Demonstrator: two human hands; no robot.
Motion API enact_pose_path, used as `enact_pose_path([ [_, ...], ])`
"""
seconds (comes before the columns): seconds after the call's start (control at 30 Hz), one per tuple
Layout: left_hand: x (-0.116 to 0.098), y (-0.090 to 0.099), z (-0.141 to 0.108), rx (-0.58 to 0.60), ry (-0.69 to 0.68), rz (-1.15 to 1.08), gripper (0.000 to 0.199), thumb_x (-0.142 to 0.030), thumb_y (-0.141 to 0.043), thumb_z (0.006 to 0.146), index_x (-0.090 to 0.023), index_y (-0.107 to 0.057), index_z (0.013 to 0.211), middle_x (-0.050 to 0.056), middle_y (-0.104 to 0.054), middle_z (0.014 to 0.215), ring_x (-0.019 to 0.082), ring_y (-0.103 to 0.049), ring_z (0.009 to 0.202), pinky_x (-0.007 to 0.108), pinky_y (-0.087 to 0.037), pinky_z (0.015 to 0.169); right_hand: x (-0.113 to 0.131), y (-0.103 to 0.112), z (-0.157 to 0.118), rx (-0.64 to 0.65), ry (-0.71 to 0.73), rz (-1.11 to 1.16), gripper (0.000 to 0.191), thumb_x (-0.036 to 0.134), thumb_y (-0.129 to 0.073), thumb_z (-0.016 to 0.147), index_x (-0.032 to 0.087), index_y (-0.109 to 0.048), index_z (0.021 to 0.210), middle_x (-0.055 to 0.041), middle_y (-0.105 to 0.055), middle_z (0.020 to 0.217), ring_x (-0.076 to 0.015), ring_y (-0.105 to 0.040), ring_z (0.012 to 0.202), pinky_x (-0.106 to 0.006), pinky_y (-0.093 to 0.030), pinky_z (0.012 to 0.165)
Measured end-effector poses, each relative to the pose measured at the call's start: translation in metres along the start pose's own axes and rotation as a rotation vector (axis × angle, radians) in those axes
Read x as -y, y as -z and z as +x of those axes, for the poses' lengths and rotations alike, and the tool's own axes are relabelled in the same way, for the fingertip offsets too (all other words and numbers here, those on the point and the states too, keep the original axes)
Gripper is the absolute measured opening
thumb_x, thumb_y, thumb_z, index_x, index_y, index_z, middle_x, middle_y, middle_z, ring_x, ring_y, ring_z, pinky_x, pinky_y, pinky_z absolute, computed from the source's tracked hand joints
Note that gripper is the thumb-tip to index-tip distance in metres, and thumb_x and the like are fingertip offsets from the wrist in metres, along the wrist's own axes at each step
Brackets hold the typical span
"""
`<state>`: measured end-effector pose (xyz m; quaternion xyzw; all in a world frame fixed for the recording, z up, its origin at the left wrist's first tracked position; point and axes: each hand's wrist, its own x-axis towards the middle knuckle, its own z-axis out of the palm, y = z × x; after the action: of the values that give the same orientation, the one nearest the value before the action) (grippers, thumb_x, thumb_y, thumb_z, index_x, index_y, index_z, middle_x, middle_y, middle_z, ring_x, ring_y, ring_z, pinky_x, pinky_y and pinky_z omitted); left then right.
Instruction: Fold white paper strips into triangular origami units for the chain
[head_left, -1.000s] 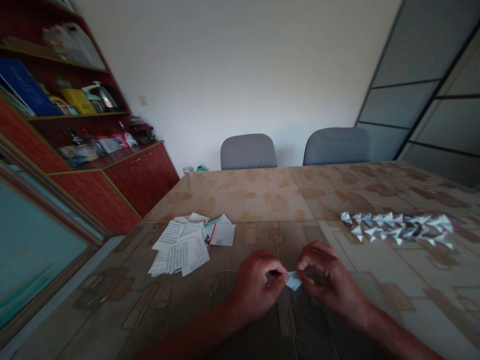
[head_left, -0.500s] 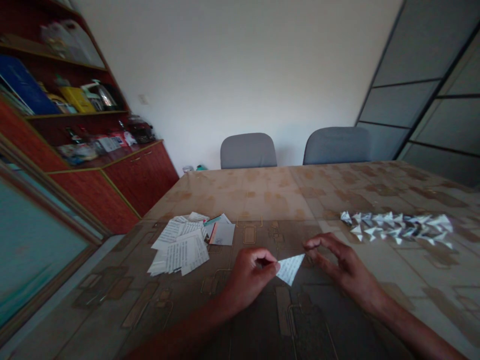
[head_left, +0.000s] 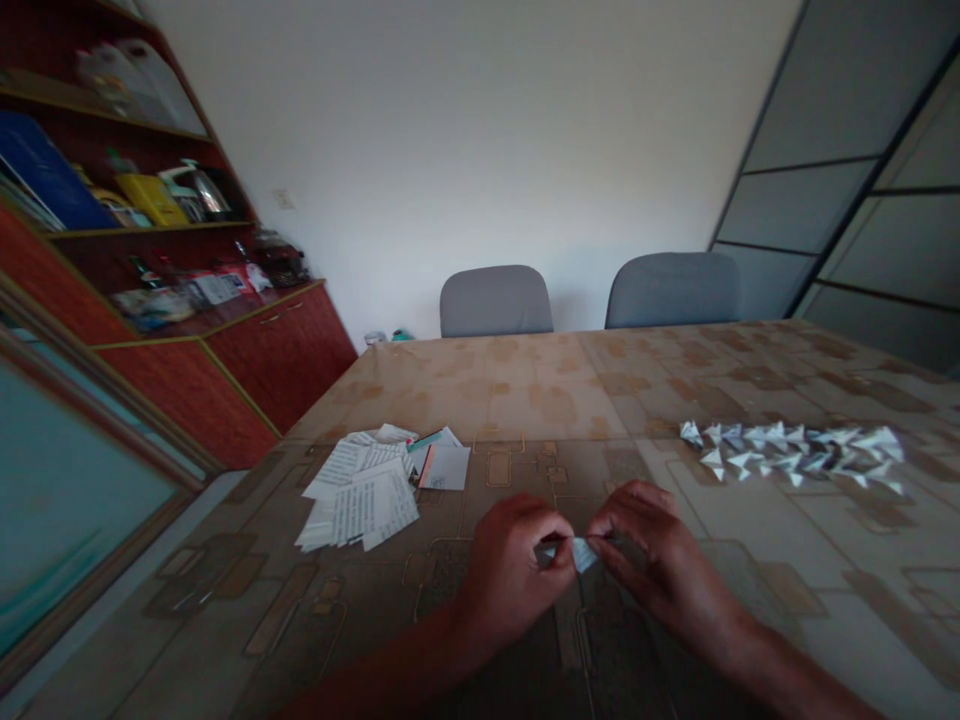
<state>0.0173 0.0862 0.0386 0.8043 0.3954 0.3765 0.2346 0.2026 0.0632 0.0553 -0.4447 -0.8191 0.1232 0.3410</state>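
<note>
A small folded piece of printed paper (head_left: pixel 583 555) is pinched between both hands above the table. My left hand (head_left: pixel 517 560) grips its left side between thumb and forefinger. On the right edge, the thumb and fingertips of my right hand (head_left: pixel 660 545) close on the same paper. Fingers cover most of it, so only a small pale corner shows. To the left lies a loose pile of printed paper squares (head_left: pixel 367 500). Several folded paper pieces (head_left: pixel 795 452) with pointed tips stand in two rows on the right.
A patterned cloth covers the table (head_left: pixel 525 385). Behind its far edge stand two grey chairs (head_left: pixel 495 300) (head_left: pixel 673 290) against the wall. At the left is a red-brown cabinet (head_left: pixel 277 335) with shelves of bottles, a kettle and a blue folder.
My right hand has moved left and now pinches the paper. The paper, a clear triangle before, is mostly covered by the fingers. My left hand has shifted slightly right.
</note>
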Motion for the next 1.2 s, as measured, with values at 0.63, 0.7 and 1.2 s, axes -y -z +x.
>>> enact_pose_path([
  [0.63,0.017,0.01,0.006,0.195,0.313,-0.868,0.042,-0.029,-0.072,0.078,-0.02,-0.061,0.117,0.005,-0.069,0.096,0.019,-0.065,0.09,0.031,-0.047,0.083,-0.011,-0.004,-0.002,0.016,-0.665,0.889,0.033,0.053,-0.07,0.073,0.021,-0.063,0.078,0.0033,-0.053,0.067,-0.0125,-0.047,0.059,-0.023,-0.037,0.054],
  [0.7,0.016,0.009,0.005,0.212,0.351,-0.913,0.038,-0.029,-0.073,0.078,-0.019,-0.064,0.113,0.005,-0.069,0.095,0.019,-0.065,0.09,0.03,-0.047,0.083,-0.007,-0.005,-0.002,0.033,-0.659,0.903,0.035,0.054,-0.071,0.073,0.02,-0.062,0.075,0.0036,-0.052,0.065,-0.0123,-0.046,0.059,-0.023,-0.038,0.055],
  [1.2,0.021,0.009,0.007,0.142,0.331,-0.76,0.03,-0.034,-0.074,0.073,-0.014,-0.07,0.095,0.004,-0.069,0.084,0.017,-0.064,0.077,0.027,-0.047,0.073,-0.007,-0.01,-0.003,0.076,-0.607,0.86,0.037,0.057,-0.065,0.077,0.02,-0.062,0.075,0.0034,-0.05,0.064,-0.0132,-0.046,0.059,-0.024,-0.037,0.054],
])
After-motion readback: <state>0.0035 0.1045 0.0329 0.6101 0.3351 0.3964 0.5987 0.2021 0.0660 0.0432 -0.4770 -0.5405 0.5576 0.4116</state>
